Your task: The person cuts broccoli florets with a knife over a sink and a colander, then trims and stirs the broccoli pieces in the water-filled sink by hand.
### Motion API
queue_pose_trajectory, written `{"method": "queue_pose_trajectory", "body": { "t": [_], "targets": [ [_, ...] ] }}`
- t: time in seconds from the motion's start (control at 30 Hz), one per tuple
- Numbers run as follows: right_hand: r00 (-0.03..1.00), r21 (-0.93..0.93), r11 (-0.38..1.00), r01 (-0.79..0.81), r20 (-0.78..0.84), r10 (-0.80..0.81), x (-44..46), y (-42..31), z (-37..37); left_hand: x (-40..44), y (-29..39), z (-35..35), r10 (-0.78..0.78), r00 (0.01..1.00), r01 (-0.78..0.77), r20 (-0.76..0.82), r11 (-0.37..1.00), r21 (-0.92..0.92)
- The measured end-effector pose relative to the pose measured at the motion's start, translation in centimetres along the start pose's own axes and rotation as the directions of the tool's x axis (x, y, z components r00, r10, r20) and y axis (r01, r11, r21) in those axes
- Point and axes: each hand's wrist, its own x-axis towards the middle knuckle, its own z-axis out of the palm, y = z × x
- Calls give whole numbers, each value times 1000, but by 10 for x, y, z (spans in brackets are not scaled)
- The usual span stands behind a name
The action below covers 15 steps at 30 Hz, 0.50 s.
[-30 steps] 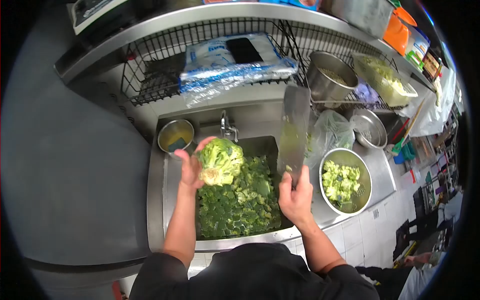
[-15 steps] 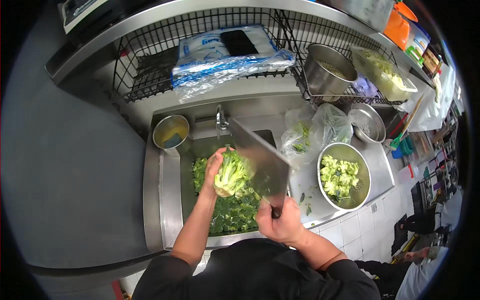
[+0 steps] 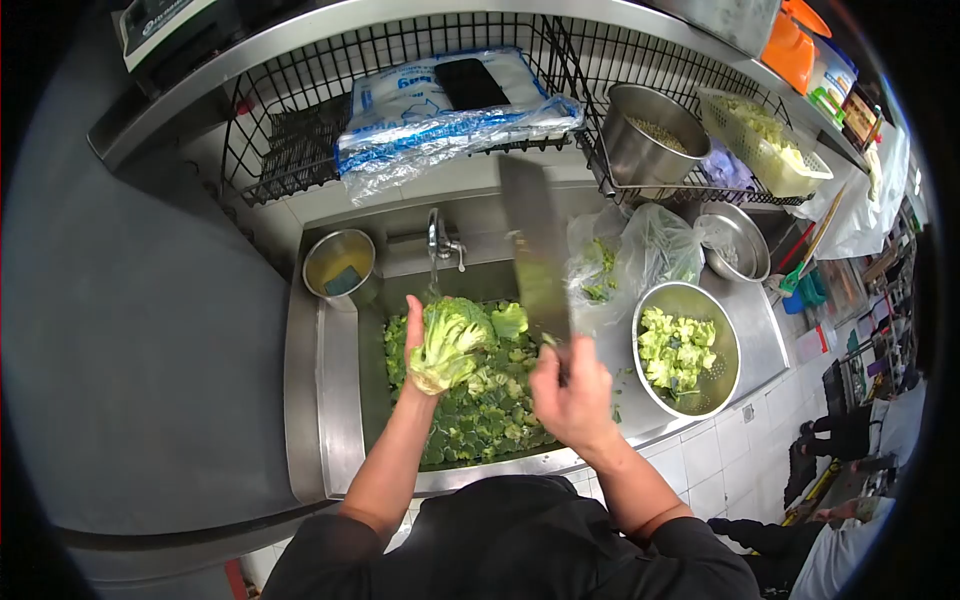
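A head of broccoli (image 3: 450,340), cut stem end toward me, rests in my left hand (image 3: 412,350) above the sink. My thumb points up along its left side; the fingers behind it are hidden. A cleaver (image 3: 537,250) stands upright in my right hand (image 3: 577,393), which is wrapped round its handle; the blade is blurred by motion. Between the broccoli and the blade is a separate green floret (image 3: 509,319), seemingly in the air. Below, many cut florets (image 3: 480,425) fill the sink basin (image 3: 374,400).
Right of the sink, a steel colander (image 3: 731,375) holds pale broccoli pieces beside plastic bags (image 3: 660,250) and steel bowls (image 3: 752,240). A steel pot (image 3: 315,250) stands left of the faucet (image 3: 436,237). Wire racks (image 3: 290,90) hang above. Other people (image 3: 845,545) are at right.
The cleaver has swung from leaning left over the broccoli to upright, farther right. A floret has come apart from the head. My left hand has tilted the broccoli and shifted slightly left.
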Motion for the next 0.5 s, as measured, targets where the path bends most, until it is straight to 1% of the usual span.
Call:
{"method": "queue_pose_trajectory", "body": {
  "t": [0.03,0.07,0.1,0.17,0.2,0.23,0.27,0.3,0.37,0.4,0.47,0.5],
  "targets": [
    [998,2,999,37,-42,-37,1,-5,-7,-2,1,4,18,1000,-19,-6,998,-52],
    [992,68,995,77,-102,-70,-3,-10,-9,-2,-1,9,31,989,-29,-146,999,14],
    [984,84,987,135,-125,-124,-6,-15,-11,-3,-1,14,31,989,-30,-148,999,13],
    [975,157,968,195,-135,-175,-10,-19,-2,-4,-3,22,32,988,-32,-150,999,6],
    [979,103,975,196,-81,-188,-7,-16,5,-5,-5,27,31,989,-31,-147,1000,7],
    [980,47,979,199,-26,-198,-6,-11,15,-5,-8,33,13,995,-16,-103,999,-29],
    [990,72,997,25,137,-35,-7,-6,26,-7,-10,39,-1,998,-2,-58,998,-65],
    [977,83,997,-5,212,-12,-9,8,41,-12,-10,47,-40,995,34,-96,998,-60],
    [985,84,996,0,171,-14,-15,21,48,-7,-14,37,-2,991,-8,-134,997,-73],
    [984,89,996,9,174,-25,-10,19,45,-1,-12,26,10,991,-19,-133,997,-73],
    [993,104,991,-84,92,75,-6,2,28,-2,-8,-1,-33,996,34,-85,999,8],
    [997,115,993,-37,71,29,-3,-2,20,-6,-4,0,-29,995,30,-93,1000,7]
  ]
}}
